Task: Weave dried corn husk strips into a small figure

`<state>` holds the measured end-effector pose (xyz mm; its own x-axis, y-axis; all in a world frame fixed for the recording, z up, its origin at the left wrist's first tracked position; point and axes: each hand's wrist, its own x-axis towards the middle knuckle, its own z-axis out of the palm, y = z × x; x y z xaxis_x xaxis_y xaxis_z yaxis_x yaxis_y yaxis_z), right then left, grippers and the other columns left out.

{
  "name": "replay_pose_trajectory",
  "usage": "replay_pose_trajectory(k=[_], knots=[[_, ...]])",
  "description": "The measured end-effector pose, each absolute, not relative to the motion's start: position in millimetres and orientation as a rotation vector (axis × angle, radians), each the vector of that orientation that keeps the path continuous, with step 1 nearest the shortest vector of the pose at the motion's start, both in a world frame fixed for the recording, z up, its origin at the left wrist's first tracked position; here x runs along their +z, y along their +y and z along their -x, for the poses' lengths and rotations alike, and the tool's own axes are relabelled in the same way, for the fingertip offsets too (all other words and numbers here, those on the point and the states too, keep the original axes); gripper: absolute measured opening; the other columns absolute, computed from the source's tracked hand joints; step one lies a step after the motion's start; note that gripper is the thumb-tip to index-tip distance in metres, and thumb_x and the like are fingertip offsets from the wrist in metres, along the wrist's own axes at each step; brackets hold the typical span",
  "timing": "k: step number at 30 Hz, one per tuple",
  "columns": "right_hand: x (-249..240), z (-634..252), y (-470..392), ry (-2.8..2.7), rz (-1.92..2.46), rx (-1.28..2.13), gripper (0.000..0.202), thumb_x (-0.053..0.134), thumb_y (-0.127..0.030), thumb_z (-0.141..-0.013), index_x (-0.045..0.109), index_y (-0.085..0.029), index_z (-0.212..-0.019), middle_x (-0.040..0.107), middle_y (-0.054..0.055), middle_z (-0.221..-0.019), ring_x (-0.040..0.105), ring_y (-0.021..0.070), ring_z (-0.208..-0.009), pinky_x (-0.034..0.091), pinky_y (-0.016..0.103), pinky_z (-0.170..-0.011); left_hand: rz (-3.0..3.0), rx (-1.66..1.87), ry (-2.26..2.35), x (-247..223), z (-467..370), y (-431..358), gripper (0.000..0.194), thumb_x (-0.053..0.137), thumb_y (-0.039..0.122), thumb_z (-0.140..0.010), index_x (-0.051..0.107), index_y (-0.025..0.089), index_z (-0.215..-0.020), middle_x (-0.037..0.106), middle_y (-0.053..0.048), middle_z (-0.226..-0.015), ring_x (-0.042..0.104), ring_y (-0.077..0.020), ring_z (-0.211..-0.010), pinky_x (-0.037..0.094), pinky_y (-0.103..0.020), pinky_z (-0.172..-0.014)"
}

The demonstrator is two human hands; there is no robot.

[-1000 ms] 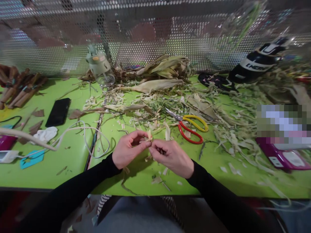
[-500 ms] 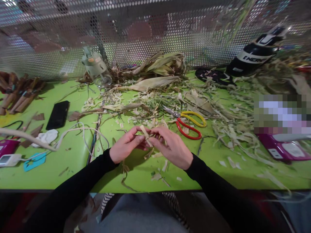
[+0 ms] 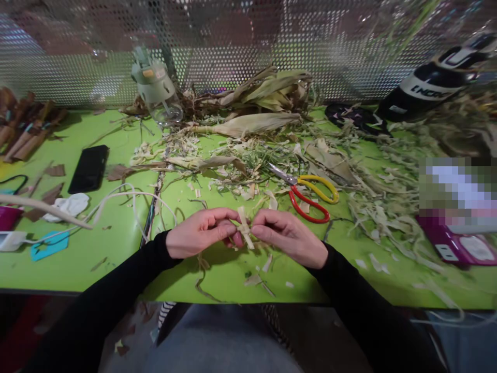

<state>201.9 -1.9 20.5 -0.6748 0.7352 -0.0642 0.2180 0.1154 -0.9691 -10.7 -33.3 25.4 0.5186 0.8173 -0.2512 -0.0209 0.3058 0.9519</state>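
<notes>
A small pale piece of folded husk (image 3: 245, 228) is held between my hands above the green table (image 3: 128, 274). My left hand (image 3: 204, 231) is closed on its left side, with thumb and fingers pinched. My right hand (image 3: 289, 235) pinches at its right side, fingertips together. Beyond my right hand lie scissors (image 3: 306, 192) with one yellow and one red handle, blades pointing away to the left. Husk scraps (image 3: 267, 263) are scattered on the table below my hands.
Large dried husks (image 3: 264, 124) and shreds lie along the back. A clear bottle (image 3: 157, 90), black phone (image 3: 88, 168), white cable (image 3: 134, 194) and brown bundles (image 3: 29, 127) are at left. A black bottle (image 3: 425, 85) and purple object (image 3: 458, 246) are at right.
My hands have moved slightly apart, and more of the pale husk piece shows between them. The view has shifted a little.
</notes>
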Motion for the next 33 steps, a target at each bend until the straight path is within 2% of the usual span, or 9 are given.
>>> replay_pose_trajectory(k=[5,9,12,16,21,24,28,33], knots=[[17.5,-199.0,-3.1,-2.001,0.969,1.544,0.032,0.052,-0.042,-0.089,0.052,-0.017,-0.069,0.043,-0.005,-0.059,0.037,0.0074,-0.052,0.029,0.021,-0.048,-1.122,0.592,0.821,23.3,14.3,-30.4,0.021,0.058,0.031,-0.085,0.056,0.012,-0.096,0.068,-0.007,-0.078,0.061,-0.0113,-0.07,0.049,-0.026,-0.07],[16.4,-194.5,-4.9,-2.125,1.033,1.41,0.036,0.049,-0.044,-0.089,0.051,-0.017,-0.065,0.038,-0.005,-0.057,0.035,0.0074,-0.052,0.026,0.022,-0.048,-1.136,0.584,0.885,16.4,8.9,-31.2,0.026,0.067,0.03,-0.076,0.051,0.015,-0.09,0.06,0.002,-0.067,0.052,-0.0072,-0.058,0.04,-0.019,-0.056],[17.7,-192.2,-7.8,-2.066,1.035,1.585,0.039,0.052,-0.045,-0.087,0.048,-0.017,-0.062,0.036,-0.006,-0.055,0.032,0.0067,-0.05,0.024,0.022,-0.048,-1.178,0.58,0.928,15.3,2.9,-35.7,0.022,0.067,0.027,-0.072,0.051,0.016,-0.083,0.05,0.006,-0.06,0.043,-0.0055,-0.053,0.033,-0.018,-0.052],[16.3,-189.7,-14.5,-1.801,0.957,1.886,0.039,0.058,-0.045,-0.083,0.043,-0.018,-0.059,0.035,-0.007,-0.053,0.028,0.0054,-0.047,0.023,0.022,-0.046,-1.248,0.606,1.026,19.7,-2.6,-42.9,0.011,0.058,0.017,-0.068,0.049,0.017,-0.073,0.045,0.007,-0.059,0.039,-0.0057,-0.053,0.031,-0.019,-0.052],[8.5,-187.6,-16.6,-1.633,0.999,1.94,0.037,0.059,-0.044,-0.082,0.045,-0.018,-0.06,0.036,-0.007,-0.05,0.028,0.005,-0.044,0.02,0.022,-0.043,-1.389,0.643,1.11,15.2,-3.0,-41.5,0.007,0.056,0.014,-0.068,0.05,0.017,-0.071,0.045,0.007,-0.059,0.038,-0.0057,-0.054,0.031,-0.019,-0.052],[9.6,-189.8,-11.4,-1.667,1.061,1.824,0.037,0.057,-0.047,-0.083,0.045,-0.019,-0.063,0.038,-0.007,-0.05,0.029,0.0052,-0.043,0.023,0.021,-0.042,-1.239,0.719,1.041,9.3,-1.4,-35.4,0.009,0.06,0.02,-0.073,0.053,0.016,-0.079,0.053,0.005,-0.061,0.045,-0.0064,-0.054,0.036,-0.019,-0.054],[16.7,-192.4,-6.6,-1.842,1.207,1.421,0.039,0.048,-0.054,-0.087,0.052,-0.018,-0.074,0.046,-0.004,-0.057,0.038,0.0078,-0.048,0.028,0.022,-0.044,-0.997,0.892,0.91,8.6,-0.4,-29.6,0.024,0.06,0.033,-0.081,0.053,0.015,-0.095,0.065,-0.003,-0.073,0.06,-0.0107,-0.066,0.046,-0.023,-0.065],[19.4,-187.8,-10.3,-2.136,1.194,1.117,0.034,0.055,-0.045,-0.086,0.057,-0.017,-0.068,0.049,-0.003,-0.056,0.037,0.0077,-0.049,0.029,0.022,-0.047,-1.052,0.916,0.911,9.3,0.2,-29.1,0.027,0.064,0.026,-0.079,0.057,0.014,-0.102,0.062,0.0,-0.072,0.059,-0.0084,-0.066,0.048,-0.023,-0.069]])
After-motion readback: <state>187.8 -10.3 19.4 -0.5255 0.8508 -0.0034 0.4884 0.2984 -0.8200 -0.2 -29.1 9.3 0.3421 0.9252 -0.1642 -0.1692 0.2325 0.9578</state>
